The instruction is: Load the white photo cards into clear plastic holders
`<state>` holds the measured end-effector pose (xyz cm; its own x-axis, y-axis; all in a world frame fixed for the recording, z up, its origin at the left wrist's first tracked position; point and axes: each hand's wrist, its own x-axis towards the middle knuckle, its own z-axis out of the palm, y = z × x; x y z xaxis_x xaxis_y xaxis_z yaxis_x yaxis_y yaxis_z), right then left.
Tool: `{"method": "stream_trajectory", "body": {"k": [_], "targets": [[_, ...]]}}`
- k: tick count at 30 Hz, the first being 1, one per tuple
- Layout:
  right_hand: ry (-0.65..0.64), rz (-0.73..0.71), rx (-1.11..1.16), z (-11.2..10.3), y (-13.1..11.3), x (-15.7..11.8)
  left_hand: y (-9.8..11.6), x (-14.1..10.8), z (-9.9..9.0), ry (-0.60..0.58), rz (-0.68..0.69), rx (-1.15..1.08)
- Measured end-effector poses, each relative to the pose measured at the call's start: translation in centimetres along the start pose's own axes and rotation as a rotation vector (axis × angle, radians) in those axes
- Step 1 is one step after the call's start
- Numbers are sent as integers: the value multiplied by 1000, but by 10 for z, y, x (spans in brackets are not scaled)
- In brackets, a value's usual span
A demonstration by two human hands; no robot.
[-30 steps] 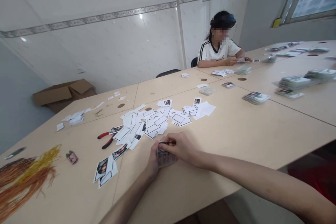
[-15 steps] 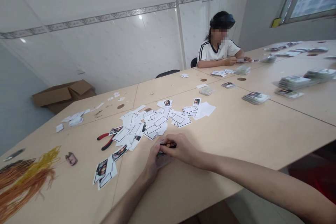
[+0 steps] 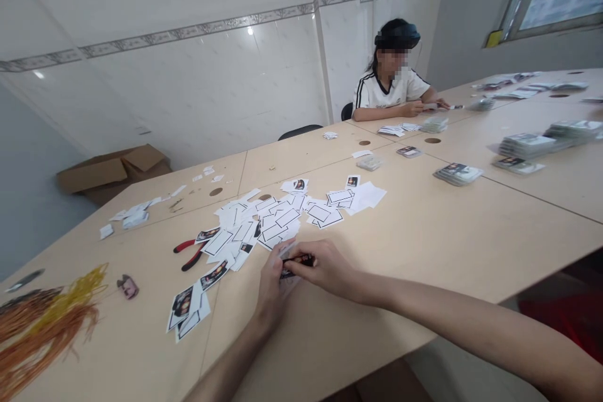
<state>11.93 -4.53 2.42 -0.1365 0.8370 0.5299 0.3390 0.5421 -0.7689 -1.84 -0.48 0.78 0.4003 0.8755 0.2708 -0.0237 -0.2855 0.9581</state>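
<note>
My left hand is closed on a clear plastic holder just above the near part of the table. My right hand pinches a dark printed picture card between thumb and fingers. The card lies against the holder's opening; whether its edge is inside is hidden by my fingers. Just beyond my hands spreads a loose heap of white cards with black frames, a few of them picture side up. More picture cards lie left of my left hand.
Red-and-black handled pliers poke out from the heap. Orange and yellow cords and a small pink item lie left. Stacks of filled plastic holders stand right. Across the table sits a co-worker; a cardboard box stands behind.
The holder and my left hand have tilted and shifted slightly, and the card in my right hand has moved a little to the left against the holder. The other things stay put.
</note>
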Motion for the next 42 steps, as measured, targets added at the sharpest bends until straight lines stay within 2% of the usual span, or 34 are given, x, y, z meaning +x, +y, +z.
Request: {"method": "stream_trajectory", "body": {"k": [5,9,14,17,20,24,31,42], "targets": [[13,-25,-46,0,1,1,0,1,1,17,0,-37],[20,23,-2,-1,-1,2,3,1,5,66,-48,-120],[49,211,267,-1,-3,4,4,1,10,57,-321,-371],[23,327,456,1,0,4,5,2,11,68,-349,-431],[35,365,522,1,3,5,5,3,10,86,-353,-454],[71,322,457,1,4,6,5,3,9,102,-338,-458],[97,190,131,2,6,3,-1,-1,6,124,-274,-420],[93,187,175,4,10,3,4,-2,10,113,-221,-374]]}}
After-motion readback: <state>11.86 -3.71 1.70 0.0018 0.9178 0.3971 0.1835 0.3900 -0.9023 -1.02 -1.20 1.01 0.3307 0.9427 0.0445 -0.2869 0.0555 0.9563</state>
